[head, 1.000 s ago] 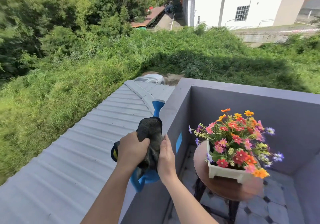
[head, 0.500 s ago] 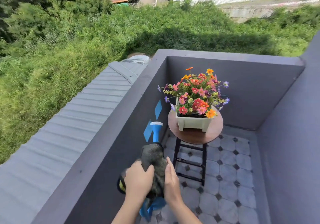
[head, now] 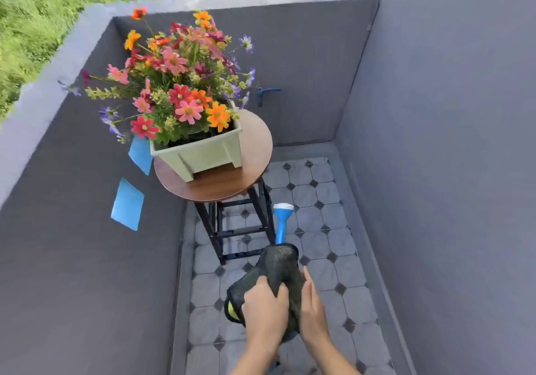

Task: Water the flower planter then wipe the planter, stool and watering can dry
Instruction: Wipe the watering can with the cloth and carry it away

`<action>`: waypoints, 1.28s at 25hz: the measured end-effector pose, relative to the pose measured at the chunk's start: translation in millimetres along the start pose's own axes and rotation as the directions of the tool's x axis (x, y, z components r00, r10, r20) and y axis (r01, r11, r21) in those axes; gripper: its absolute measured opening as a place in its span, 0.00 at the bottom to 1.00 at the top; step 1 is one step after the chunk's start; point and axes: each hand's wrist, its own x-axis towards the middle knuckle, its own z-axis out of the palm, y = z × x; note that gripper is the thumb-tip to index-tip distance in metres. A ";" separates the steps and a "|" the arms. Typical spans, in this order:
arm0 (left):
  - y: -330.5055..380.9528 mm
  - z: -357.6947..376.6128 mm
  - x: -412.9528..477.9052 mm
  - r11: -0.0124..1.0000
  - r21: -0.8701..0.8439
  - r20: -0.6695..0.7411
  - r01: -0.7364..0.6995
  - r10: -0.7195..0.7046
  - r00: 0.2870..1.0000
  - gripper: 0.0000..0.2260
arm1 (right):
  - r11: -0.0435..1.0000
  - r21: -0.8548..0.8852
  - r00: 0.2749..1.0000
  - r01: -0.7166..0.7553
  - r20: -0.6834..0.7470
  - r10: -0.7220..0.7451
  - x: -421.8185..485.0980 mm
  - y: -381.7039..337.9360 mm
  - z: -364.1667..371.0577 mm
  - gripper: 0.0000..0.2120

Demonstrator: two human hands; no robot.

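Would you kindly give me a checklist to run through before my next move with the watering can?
1. Left hand grip on cloth: ok.
2. Right hand flat against cloth, steadying: ok.
3. Cloth covers the body of the can, spout bare: ok.
4. Can dry: cannot tell.
5. Planter fully on stool: ok.
6. Stool top dry: cannot tell.
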 end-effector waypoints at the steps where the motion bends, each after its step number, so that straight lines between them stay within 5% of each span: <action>1: 5.9 20.7 14.5 1.000 -0.016 0.012 -0.026 0.026 1.000 0.10 | 1.000 -0.001 1.000 0.013 -0.028 -0.013 21.0 11.0 -10.7 0.21; 8: 23.0 185.4 148.5 0.980 -0.139 0.025 -0.140 0.145 0.989 0.11 | 0.980 -0.149 0.978 0.130 -0.143 -0.151 205.6 95.7 -62.0 0.21; 19: 13.8 427.1 337.0 0.961 -0.207 -0.046 -0.181 0.176 0.983 0.12 | 0.919 -0.232 0.935 0.317 -0.083 -0.344 468.2 262.9 -100.1 0.22; 32: 4.6 489.3 385.9 0.972 -0.144 -0.054 -0.184 0.178 0.983 0.15 | 0.837 -0.471 0.956 0.279 0.059 -0.286 528.9 300.6 -117.5 0.25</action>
